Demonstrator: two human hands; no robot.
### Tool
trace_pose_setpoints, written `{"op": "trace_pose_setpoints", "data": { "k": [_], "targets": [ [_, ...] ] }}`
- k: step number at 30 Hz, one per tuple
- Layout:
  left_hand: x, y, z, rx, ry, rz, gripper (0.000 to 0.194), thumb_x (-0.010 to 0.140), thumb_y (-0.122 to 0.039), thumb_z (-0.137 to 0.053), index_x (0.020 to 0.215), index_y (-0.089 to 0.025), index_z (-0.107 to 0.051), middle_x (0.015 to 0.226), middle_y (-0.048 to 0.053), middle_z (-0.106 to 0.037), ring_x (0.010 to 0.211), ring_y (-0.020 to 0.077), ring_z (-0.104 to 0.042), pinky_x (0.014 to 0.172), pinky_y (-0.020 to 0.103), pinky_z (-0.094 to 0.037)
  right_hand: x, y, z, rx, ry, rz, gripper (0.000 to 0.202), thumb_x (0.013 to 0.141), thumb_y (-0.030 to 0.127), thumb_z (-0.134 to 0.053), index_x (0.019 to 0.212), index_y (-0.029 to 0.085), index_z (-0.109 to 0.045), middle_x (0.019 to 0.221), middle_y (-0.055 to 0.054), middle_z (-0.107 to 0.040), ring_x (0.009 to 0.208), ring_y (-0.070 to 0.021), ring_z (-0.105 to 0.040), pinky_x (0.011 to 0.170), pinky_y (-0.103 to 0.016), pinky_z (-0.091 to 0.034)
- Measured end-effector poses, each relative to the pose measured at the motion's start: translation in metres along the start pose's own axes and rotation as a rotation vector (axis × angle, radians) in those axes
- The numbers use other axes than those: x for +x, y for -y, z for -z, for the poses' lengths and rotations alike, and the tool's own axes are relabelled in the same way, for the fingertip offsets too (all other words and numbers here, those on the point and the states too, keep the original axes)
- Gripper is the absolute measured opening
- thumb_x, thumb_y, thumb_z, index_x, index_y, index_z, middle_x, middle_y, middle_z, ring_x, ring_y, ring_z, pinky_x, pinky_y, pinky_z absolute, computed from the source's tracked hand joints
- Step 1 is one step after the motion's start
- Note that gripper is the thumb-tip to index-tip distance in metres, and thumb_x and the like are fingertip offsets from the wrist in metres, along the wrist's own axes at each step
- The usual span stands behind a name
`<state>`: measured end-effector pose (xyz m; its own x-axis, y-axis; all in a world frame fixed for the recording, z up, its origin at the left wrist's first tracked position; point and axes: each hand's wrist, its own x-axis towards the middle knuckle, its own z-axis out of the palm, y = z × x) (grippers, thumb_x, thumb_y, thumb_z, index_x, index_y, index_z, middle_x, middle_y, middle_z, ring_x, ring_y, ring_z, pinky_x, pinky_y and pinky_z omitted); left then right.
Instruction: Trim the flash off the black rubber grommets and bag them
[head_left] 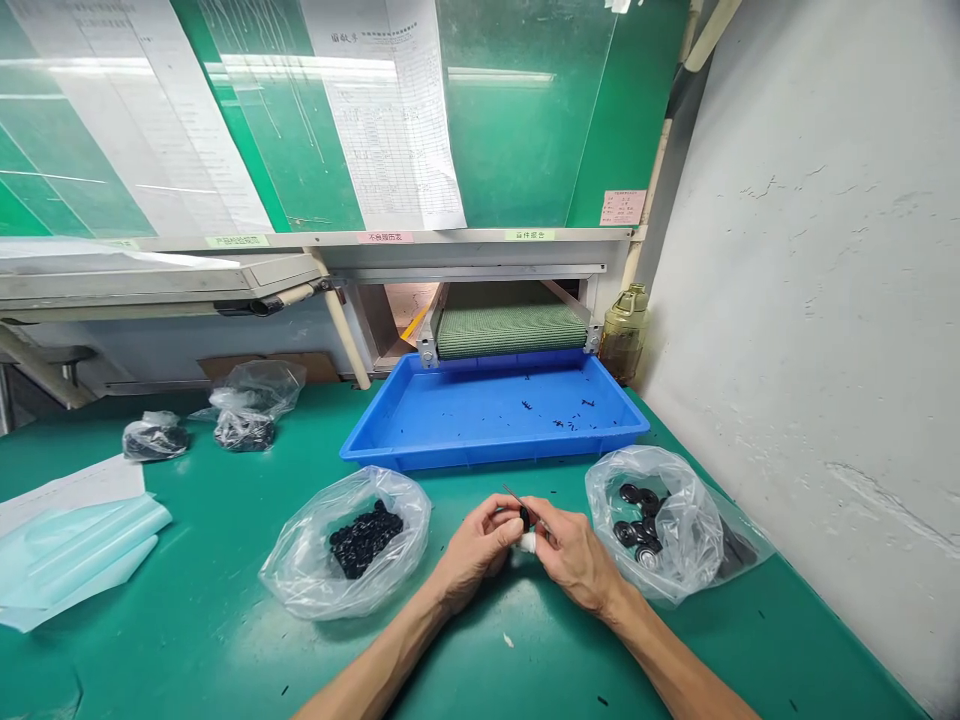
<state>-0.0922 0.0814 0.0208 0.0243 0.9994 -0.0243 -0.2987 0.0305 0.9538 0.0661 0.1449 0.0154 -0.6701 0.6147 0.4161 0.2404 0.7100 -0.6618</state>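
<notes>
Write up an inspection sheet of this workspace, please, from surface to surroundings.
Surface: green table, with scattered dark bits and a pale scrap.
Job's things: small black part in hand; open bags of black pieces and round black parts.
Clutter: light-blue sheet over paper; black bits in blue tray.
Grippers: left hand pinches the part; right hand meets it, grip partly hidden.
Cables: nothing seen.
Surroundings: conveyor behind tray, bottle by wall.
</notes>
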Motion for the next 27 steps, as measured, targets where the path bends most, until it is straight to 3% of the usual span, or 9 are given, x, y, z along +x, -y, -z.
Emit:
{"op": "trace_pose_setpoints", "data": {
  "k": [27],
  "targets": [
    [0.0004,-0.0011,-0.0001,0.002,0.027,0.008,0.045,0.078,-0.048,-0.07,0.102,-0.015,-0.052,0.071,-0.004,-0.052,0.042,0.0014,-0.02,0.037,0.02,-0.01,-0.0009,0.0003,0.0015,0.007,0.036,-0.012,0.052,0.08,0.006,-0.042,0.127,0.024,-0.051,0.092,-0.001,-0.065,0.077,-0.0163,-0.058,0.073,-0.026,-0.044]
  ]
}}
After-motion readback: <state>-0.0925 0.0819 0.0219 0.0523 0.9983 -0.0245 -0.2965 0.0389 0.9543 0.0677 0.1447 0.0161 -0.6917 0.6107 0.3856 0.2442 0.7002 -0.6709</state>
